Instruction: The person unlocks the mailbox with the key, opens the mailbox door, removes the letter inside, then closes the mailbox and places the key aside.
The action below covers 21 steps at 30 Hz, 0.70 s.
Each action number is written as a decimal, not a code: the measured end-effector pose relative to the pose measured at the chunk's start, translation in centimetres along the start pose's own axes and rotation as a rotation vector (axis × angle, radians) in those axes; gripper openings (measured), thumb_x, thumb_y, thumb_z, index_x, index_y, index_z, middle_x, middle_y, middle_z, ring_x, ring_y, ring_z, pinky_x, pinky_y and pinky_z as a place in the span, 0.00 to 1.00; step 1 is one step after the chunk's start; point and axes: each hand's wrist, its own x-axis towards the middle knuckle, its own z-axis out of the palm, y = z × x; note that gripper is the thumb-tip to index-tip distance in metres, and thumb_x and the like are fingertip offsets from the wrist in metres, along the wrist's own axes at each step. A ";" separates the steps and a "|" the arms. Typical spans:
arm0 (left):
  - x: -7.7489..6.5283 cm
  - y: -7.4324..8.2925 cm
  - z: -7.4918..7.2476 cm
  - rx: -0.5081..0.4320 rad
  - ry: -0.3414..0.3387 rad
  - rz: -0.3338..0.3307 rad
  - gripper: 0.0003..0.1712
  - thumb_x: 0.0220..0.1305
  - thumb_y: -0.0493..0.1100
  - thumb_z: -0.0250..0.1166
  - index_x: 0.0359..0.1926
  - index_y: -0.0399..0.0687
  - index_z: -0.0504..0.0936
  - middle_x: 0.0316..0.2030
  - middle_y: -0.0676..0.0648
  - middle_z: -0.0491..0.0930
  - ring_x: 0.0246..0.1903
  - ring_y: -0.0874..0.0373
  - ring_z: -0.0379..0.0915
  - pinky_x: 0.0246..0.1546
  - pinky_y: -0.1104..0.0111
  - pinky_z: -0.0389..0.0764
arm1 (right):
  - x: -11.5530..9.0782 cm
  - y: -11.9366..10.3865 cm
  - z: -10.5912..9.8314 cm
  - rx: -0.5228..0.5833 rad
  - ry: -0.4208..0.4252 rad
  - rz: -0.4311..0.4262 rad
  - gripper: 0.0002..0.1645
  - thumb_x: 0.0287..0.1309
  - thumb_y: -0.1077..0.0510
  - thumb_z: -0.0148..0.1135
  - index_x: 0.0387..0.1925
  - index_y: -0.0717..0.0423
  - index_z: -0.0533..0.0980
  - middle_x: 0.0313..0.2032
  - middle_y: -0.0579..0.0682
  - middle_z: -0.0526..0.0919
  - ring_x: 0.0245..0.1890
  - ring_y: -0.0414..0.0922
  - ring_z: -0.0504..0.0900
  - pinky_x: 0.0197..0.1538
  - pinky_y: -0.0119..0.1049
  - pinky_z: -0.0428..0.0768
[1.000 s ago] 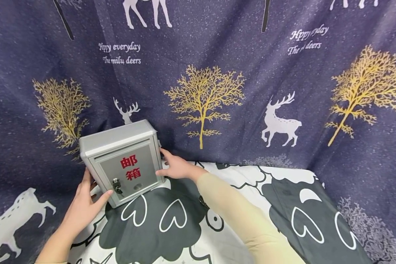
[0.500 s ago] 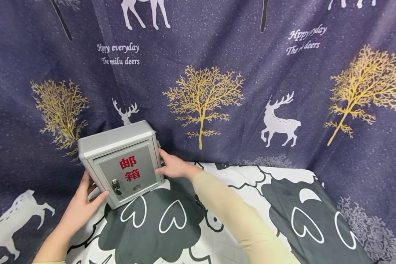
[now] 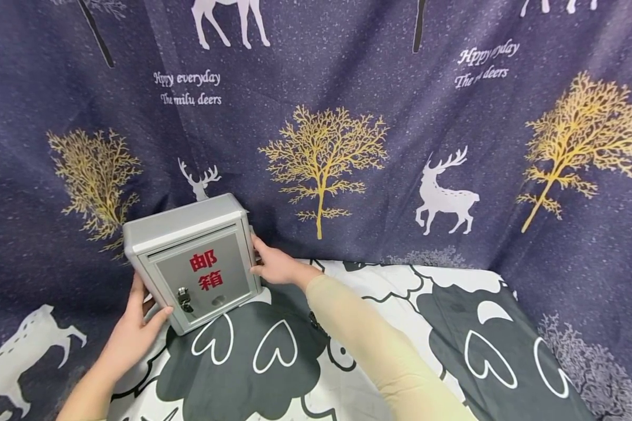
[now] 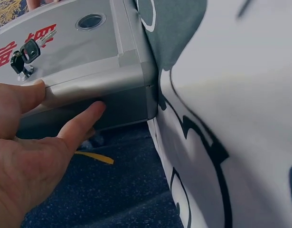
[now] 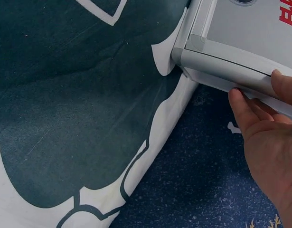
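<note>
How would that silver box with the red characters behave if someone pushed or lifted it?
The silver, metal-looking box is probably stiff: its edges look straight where the left hand and right hand grip it. Its smooth sides may be slippery. The small black-headed keys on its front would likely swing.

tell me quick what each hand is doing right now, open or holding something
Left hand: holding the gray box by its left side.
Right hand: holding the same box by its right side.
</note>
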 end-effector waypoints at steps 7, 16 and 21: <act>0.0 0.0 0.8 -0.016 0.058 0.094 0.72 0.71 0.17 0.66 0.91 0.57 0.24 0.90 0.36 0.33 0.83 0.43 0.51 0.68 0.91 0.58 | -0.2 0.0 0.3 -0.036 0.023 -0.086 0.60 0.78 0.72 0.62 0.91 0.57 0.34 0.80 0.66 0.69 0.72 0.55 0.81 0.72 0.32 0.77; -0.4 -0.1 1.4 0.019 0.129 0.175 0.73 0.63 0.11 0.66 0.91 0.46 0.28 0.88 0.29 0.40 0.71 0.86 0.51 0.69 0.89 0.59 | -0.1 0.3 0.5 -0.044 0.050 -0.177 0.64 0.74 0.78 0.61 0.90 0.59 0.29 0.89 0.61 0.44 0.75 0.54 0.76 0.73 0.30 0.75; -0.8 -0.3 1.6 0.092 0.139 0.148 0.70 0.67 0.16 0.68 0.91 0.46 0.29 0.87 0.27 0.46 0.67 0.90 0.50 0.67 0.91 0.58 | -0.3 0.5 0.5 -0.044 0.048 -0.160 0.64 0.74 0.77 0.61 0.90 0.58 0.29 0.89 0.62 0.46 0.74 0.55 0.78 0.73 0.30 0.75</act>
